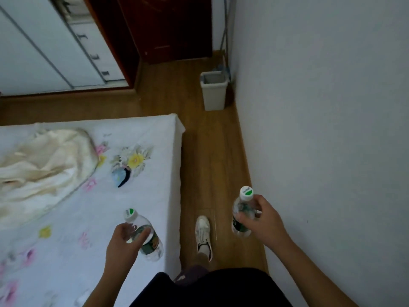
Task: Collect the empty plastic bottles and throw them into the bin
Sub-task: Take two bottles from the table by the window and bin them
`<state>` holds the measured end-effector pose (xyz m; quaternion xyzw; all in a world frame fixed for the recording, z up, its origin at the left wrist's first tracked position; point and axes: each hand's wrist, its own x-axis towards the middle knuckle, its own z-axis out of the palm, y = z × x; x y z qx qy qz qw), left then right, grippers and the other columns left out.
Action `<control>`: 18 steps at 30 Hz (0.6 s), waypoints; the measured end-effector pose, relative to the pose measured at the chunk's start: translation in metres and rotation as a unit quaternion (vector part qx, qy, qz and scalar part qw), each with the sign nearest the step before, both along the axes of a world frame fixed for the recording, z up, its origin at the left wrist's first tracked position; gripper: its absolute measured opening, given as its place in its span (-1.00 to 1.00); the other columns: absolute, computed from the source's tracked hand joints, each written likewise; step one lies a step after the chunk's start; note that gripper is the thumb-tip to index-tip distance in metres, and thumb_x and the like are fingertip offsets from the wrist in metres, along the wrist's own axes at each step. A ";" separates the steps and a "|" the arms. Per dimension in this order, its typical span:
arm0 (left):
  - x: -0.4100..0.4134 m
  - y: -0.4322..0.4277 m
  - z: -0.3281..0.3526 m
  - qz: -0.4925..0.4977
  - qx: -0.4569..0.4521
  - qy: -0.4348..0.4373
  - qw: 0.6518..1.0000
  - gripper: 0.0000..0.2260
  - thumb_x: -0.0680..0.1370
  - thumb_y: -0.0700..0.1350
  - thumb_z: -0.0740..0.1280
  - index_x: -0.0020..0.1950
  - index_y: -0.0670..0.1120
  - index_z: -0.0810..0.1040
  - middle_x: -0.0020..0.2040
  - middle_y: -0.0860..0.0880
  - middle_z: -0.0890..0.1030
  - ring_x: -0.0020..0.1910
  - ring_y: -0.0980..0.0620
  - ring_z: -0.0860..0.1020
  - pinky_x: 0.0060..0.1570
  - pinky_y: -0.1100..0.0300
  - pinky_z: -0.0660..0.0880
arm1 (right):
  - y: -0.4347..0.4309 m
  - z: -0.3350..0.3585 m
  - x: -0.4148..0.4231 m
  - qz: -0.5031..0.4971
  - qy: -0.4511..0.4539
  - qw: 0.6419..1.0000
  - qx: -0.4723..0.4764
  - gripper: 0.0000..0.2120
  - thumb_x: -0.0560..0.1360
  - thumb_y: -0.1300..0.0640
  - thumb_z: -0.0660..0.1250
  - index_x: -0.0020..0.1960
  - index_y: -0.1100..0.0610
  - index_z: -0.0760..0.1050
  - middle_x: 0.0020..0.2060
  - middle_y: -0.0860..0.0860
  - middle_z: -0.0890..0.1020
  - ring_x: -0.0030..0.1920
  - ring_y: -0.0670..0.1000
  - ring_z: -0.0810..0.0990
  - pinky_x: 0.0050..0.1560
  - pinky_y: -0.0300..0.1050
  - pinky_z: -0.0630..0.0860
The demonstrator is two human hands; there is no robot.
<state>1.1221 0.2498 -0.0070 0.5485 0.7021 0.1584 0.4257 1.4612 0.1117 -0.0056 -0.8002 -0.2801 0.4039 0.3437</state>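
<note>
Plastic: two clear bottles, judged light, thin-walled, easily dented.
Left hand (124,242): fingers wrapped round left bottle (145,235).
Right hand (263,220): fingers closed round right bottle (242,211).
Bin (214,90): open-topped, well ahead on floor.

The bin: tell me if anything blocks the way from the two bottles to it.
Nothing visible does. The left hand and right hand each hold a bottle, and the bare wooden floor runs between the bed and the wall straight to the open bin.

Both hands (124,240) (263,220) grip bottles (148,235) (242,216) (bin (214,91) ahead).
</note>
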 end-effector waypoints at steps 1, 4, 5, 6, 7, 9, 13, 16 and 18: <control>0.001 0.014 -0.002 0.016 -0.003 -0.002 1.000 -0.34 0.18 0.31 0.47 0.13 -0.03 0.50 0.09 -0.01 0.65 0.10 -0.06 0.62 0.13 -0.09 0.52 | 0.023 -0.003 0.007 0.014 -0.005 1.000 0.000 -0.33 0.36 -0.10 0.55 0.39 -0.07 0.38 0.26 -0.12 0.56 0.24 -0.05 0.54 0.23 -0.07 0.53; 0.009 0.066 -0.006 0.038 -0.011 0.001 0.999 -0.37 0.21 0.26 0.48 0.14 -0.05 0.50 0.08 -0.01 0.64 0.11 -0.06 0.61 0.08 -0.05 0.50 | 0.086 -0.010 0.026 0.027 -0.013 1.000 -0.010 -0.35 0.35 -0.10 0.56 0.36 -0.07 0.39 0.25 -0.11 0.57 0.22 -0.03 0.55 0.22 -0.05 0.54; 0.014 0.086 -0.007 0.039 -0.013 -0.001 0.999 -0.39 0.23 0.24 0.50 0.15 -0.06 0.50 0.08 -0.01 0.64 0.12 -0.07 0.61 0.07 -0.04 0.49 | 0.105 -0.011 0.033 0.027 -0.015 0.999 -0.016 -0.35 0.35 -0.10 0.56 0.36 -0.06 0.39 0.25 -0.09 0.57 0.21 -0.02 0.55 0.22 -0.03 0.54; 0.021 0.106 -0.006 0.037 -0.014 -0.003 0.999 -0.40 0.27 0.21 0.53 0.17 -0.07 0.50 0.08 -0.01 0.63 0.13 -0.08 0.61 0.07 -0.03 0.49 | 0.124 -0.012 0.039 0.024 -0.017 0.999 -0.023 -0.35 0.35 -0.10 0.56 0.35 -0.04 0.39 0.26 -0.08 0.57 0.21 -0.02 0.55 0.24 -0.01 0.54; 0.029 0.127 -0.006 0.034 -0.012 -0.007 0.999 -0.41 0.30 0.20 0.54 0.19 -0.07 0.49 0.09 -0.01 0.63 0.14 -0.08 0.61 0.08 -0.03 0.49 | 0.142 -0.011 0.046 0.020 -0.017 0.999 -0.029 -0.35 0.35 -0.10 0.56 0.35 -0.03 0.39 0.27 -0.07 0.57 0.21 0.00 0.55 0.25 0.02 0.53; 0.048 0.170 -0.003 0.023 -0.002 -0.015 1.000 -0.42 0.33 0.20 0.54 0.22 -0.06 0.49 0.12 -0.01 0.64 0.15 -0.06 0.60 0.11 -0.04 0.50 | 0.177 -0.010 0.059 0.013 -0.019 0.999 -0.031 -0.32 0.36 -0.09 0.56 0.38 0.02 0.39 0.30 -0.03 0.56 0.25 0.03 0.55 0.28 0.06 0.52; 0.097 0.252 0.007 -0.009 0.021 -0.037 0.999 -0.51 0.40 0.08 0.56 0.23 -0.08 0.51 0.14 -0.02 0.64 0.18 -0.04 0.59 0.11 0.03 0.47 | 0.240 -0.008 0.094 -0.006 -0.015 0.999 -0.030 -0.25 0.35 -0.08 0.57 0.44 0.04 0.35 0.34 -0.02 0.54 0.30 0.06 0.54 0.31 0.09 0.51; 0.140 0.311 0.014 -0.019 0.034 -0.058 0.998 -0.56 0.42 0.01 0.56 0.19 -0.09 0.51 0.12 -0.02 0.63 0.16 -0.02 0.58 0.07 0.08 0.45 | 0.286 -0.009 0.127 -0.018 -0.016 0.999 -0.031 -0.25 0.33 -0.10 0.58 0.42 0.04 0.37 0.32 -0.02 0.55 0.29 0.06 0.55 0.29 0.12 0.53; 0.167 0.348 0.014 -0.024 0.041 -0.062 0.997 -0.58 0.42 0.02 0.56 0.17 -0.08 0.52 0.12 -0.02 0.64 0.14 -0.01 0.59 0.07 0.07 0.46 | 0.317 -0.011 0.151 -0.024 -0.019 0.999 -0.028 -0.23 0.28 -0.13 0.59 0.40 0.03 0.40 0.29 -0.03 0.58 0.28 0.05 0.55 0.28 0.12 0.53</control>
